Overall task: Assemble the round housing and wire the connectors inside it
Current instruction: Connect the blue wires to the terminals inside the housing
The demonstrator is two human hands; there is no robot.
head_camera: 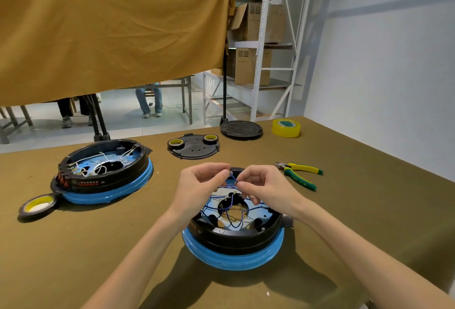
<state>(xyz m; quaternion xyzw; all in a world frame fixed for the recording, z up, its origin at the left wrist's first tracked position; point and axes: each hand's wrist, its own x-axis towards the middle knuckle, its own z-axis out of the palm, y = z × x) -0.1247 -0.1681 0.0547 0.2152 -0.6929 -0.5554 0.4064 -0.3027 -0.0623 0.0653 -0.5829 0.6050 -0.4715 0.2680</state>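
A round black housing (236, 236) with a blue lower rim sits on the table right in front of me, open on top. Thin blue wires (232, 206) loop across the metal plate inside it. My left hand (200, 182) and my right hand (262, 186) hover over its far edge, fingertips nearly meeting. Both pinch the same blue wire (233, 178) between thumb and forefinger, above the housing. The wire's end is hidden by my fingers.
A second housing (103, 173) with white wires stands at the left, a tape roll (39, 206) beside it. Behind lie a black plate (194, 147) carrying two tape rolls, a round black lid (241, 129), yellow tape (286, 127) and yellow-green pliers (299, 173).
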